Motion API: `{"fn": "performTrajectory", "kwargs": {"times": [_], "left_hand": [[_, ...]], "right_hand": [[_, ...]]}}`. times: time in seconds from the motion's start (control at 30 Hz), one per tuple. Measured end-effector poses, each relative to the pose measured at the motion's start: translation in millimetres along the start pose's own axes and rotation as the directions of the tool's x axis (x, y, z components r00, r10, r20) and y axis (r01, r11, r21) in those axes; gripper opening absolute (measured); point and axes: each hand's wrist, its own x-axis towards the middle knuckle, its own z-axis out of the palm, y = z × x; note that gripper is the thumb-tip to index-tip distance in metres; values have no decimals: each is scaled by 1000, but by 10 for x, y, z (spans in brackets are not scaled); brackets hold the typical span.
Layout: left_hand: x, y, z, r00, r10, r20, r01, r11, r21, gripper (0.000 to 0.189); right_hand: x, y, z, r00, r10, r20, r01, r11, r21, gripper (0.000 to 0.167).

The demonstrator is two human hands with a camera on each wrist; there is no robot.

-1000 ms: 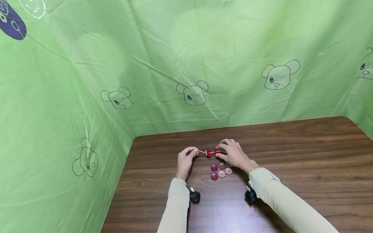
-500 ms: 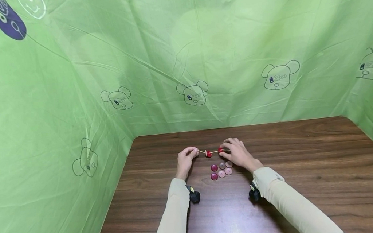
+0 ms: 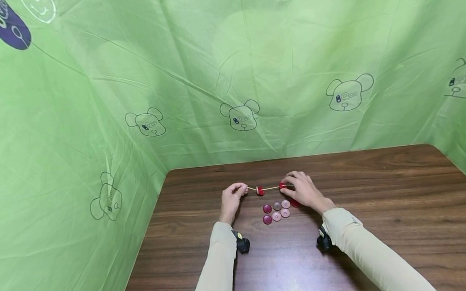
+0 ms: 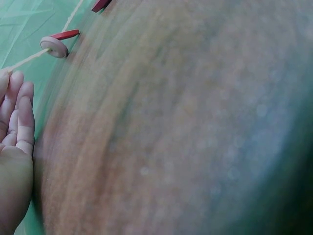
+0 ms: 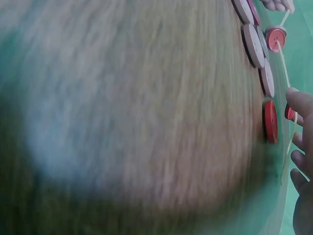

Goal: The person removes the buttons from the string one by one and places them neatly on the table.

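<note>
A thin pale cord point(image 3: 271, 188) runs between the two hands. My left hand point(image 3: 232, 201) pinches it near its left end between thumb and finger. Threaded on the cord, close to that hand, are a pinkish button point(image 4: 57, 48) and a red button point(image 5: 276, 38) lying against each other. My right hand point(image 3: 305, 192) pinches another red button point(image 5: 290, 112) that is also on the cord, and the cord's loose end trails past those fingers. Between the held button and the pair, the cord is stretched nearly straight.
Just in front of the cord, several loose buttons lie flat on the brown wooden table point(image 3: 385, 206): magenta point(image 3: 267, 219), mauve point(image 3: 277, 206) and pink ones point(image 3: 277, 216). A loose red button point(image 5: 270, 121) lies below the right hand. Green cloth point(image 3: 194, 75) surrounds the table's back and sides.
My right hand has slid rightward along the cord with its red button, widening the gap from the other two. The loose red button has come into sight beneath it. My left hand has stayed put.
</note>
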Motion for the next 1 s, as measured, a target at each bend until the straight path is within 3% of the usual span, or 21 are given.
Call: {"fn": "performTrajectory", "kwargs": {"times": [0.6,1.0], "left_hand": [[-7,21,-23,999,-7,37,7,1000,5,25],[-16,15,-5,1000,5,4,-5,1000,8,20]], "right_hand": [[-99,180,-103,999,19,-26,-19,1000,-3,27],[-147,254,-168,998,35,-46,-36,999,-8,27]]}}
